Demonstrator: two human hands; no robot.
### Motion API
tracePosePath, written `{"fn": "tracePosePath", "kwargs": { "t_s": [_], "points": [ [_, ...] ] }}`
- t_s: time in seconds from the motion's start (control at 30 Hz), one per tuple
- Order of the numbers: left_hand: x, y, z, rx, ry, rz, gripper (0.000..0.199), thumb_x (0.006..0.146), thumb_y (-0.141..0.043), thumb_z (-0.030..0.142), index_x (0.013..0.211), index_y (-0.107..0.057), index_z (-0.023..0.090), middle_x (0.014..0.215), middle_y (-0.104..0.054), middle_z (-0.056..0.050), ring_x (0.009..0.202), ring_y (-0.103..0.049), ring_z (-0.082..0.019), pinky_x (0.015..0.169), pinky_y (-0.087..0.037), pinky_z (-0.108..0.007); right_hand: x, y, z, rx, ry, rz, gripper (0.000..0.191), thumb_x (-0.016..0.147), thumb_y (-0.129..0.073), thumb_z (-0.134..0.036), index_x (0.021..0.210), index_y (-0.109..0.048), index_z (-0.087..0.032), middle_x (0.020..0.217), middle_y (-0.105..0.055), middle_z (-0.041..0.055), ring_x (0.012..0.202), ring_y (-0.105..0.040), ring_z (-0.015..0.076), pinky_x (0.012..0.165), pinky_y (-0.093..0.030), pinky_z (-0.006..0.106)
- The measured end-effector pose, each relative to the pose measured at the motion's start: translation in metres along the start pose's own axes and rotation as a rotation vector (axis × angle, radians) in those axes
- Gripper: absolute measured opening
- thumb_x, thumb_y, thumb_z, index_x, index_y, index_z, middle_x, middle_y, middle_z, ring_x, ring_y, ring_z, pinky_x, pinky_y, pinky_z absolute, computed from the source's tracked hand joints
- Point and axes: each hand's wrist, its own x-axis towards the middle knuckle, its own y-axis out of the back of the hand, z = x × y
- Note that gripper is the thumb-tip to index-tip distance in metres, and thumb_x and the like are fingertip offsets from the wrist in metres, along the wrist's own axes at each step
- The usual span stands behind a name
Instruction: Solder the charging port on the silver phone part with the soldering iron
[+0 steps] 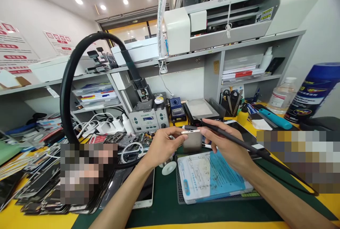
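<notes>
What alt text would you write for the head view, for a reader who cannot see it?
A person's left grip and right grip hold a phone, its charging port facing the camera; the right one also holds a black pen-shaped tool. Below, a blue-and-white packet lies over a green mat, with phone parts piled at left.

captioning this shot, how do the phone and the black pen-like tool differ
The phone is a greyish slab; the black tool is a long, thin rod. The left hand and right hand both touch the phone; the tool is in the right hand only. Both are held up.
</notes>
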Motion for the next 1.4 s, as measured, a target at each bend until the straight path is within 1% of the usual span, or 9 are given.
{"fn": "tracePosePath", "kwargs": {
  "t_s": [0.13,0.27,0.4,0.57,0.77,0.97,1.1,1.23,1.4],
  "points": [
    [-0.005,0.015,0.002,0.14,0.025,-0.051,0.036,0.096,-0.062,0.042,0.123,-0.068,0.019,0.1,-0.075,-0.004,0.066,-0.063,-0.013,0.057,-0.051,-0.025,0.002,0.0,0.003,-0.05,0.012,0.003,0.045,0.083,-0.084,-0.044,0.121,-0.076,-0.021,0.065,-0.071,-0.0007,0.049,-0.056,0.0115,0.041,-0.047,0.022],
    [-0.005,0.032,-0.005,0.431,0.15,-0.116,0.022,0.098,-0.065,0.034,0.11,-0.07,0.017,0.1,-0.073,-0.004,0.082,-0.069,-0.018,0.076,-0.057,-0.035,0.002,0.001,0.003,-0.069,0.012,-0.003,0.046,0.083,-0.084,-0.045,0.121,-0.076,-0.021,0.067,-0.071,-0.0005,0.048,-0.055,0.0107,0.042,-0.046,0.023],
    [0.004,0.028,-0.016,0.685,0.354,-0.225,0.028,0.098,-0.068,0.036,0.118,-0.067,0.017,0.12,-0.069,-0.008,0.104,-0.069,-0.024,0.09,-0.058,-0.045,0.003,0.001,0.004,-0.072,0.009,-0.012,0.052,0.083,-0.083,-0.047,0.125,-0.074,-0.02,0.069,-0.071,0.0018,0.055,-0.059,0.0146,0.043,-0.048,0.025],
    [0.016,0.017,-0.019,0.757,0.476,-0.311,0.033,0.098,-0.068,0.035,0.126,-0.065,0.018,0.127,-0.067,-0.01,0.109,-0.068,-0.026,0.092,-0.058,-0.047,0.004,0.001,0.006,-0.079,0.002,-0.015,0.052,0.083,-0.083,-0.048,0.126,-0.073,-0.02,0.07,-0.071,0.0024,0.058,-0.06,0.0164,0.045,-0.048,0.027],
    [0.01,0.033,-0.021,0.544,0.408,-0.252,0.029,0.098,-0.068,0.034,0.12,-0.067,0.016,0.12,-0.069,-0.008,0.102,-0.07,-0.023,0.087,-0.06,-0.043,0.003,0.001,0.003,-0.08,-0.003,-0.026,0.053,0.083,-0.082,-0.05,0.125,-0.073,-0.019,0.072,-0.072,0.0023,0.054,-0.058,0.0148,0.048,-0.051,0.029],
    [-0.018,0.061,-0.007,0.046,0.217,-0.173,0.033,0.096,-0.065,0.048,0.092,-0.063,0.016,0.081,-0.065,0.001,0.057,-0.066,-0.012,0.052,-0.055,-0.026,0.002,0.0,0.001,-0.069,-0.021,-0.029,0.053,0.083,-0.081,-0.051,0.124,-0.073,-0.02,0.074,-0.074,0.0027,0.055,-0.059,0.0144,0.048,-0.05,0.028],
    [-0.032,0.055,0.004,-0.257,0.164,-0.19,0.037,0.088,-0.074,0.051,0.09,-0.061,0.016,0.082,-0.067,-0.001,0.059,-0.073,-0.017,0.05,-0.058,-0.027,0.001,0.0,0.0,-0.073,-0.032,-0.025,0.054,0.083,-0.081,-0.052,0.125,-0.072,-0.019,0.074,-0.075,0.003,0.053,-0.058,0.0137,0.047,-0.05,0.028],
    [-0.036,0.044,0.005,-0.477,0.161,-0.165,0.037,0.087,-0.075,0.046,0.106,-0.063,0.016,0.076,-0.067,-0.002,0.07,-0.076,-0.023,0.048,-0.062,-0.03,0.001,0.0,0.0,-0.083,-0.032,-0.026,0.056,0.083,-0.081,-0.052,0.127,-0.072,-0.018,0.074,-0.075,0.0035,0.054,-0.059,0.0151,0.048,-0.051,0.029],
    [-0.035,0.032,0.002,-0.618,0.216,-0.093,0.033,0.096,-0.061,0.051,0.091,-0.058,0.019,0.055,-0.058,0.004,0.035,-0.051,-0.008,0.027,-0.035,-0.014,0.001,0.001,0.001,-0.092,-0.022,-0.025,0.051,0.084,-0.08,-0.051,0.126,-0.073,-0.021,0.075,-0.075,0.0026,0.054,-0.059,0.0149,0.048,-0.052,0.029]
  ]
}}
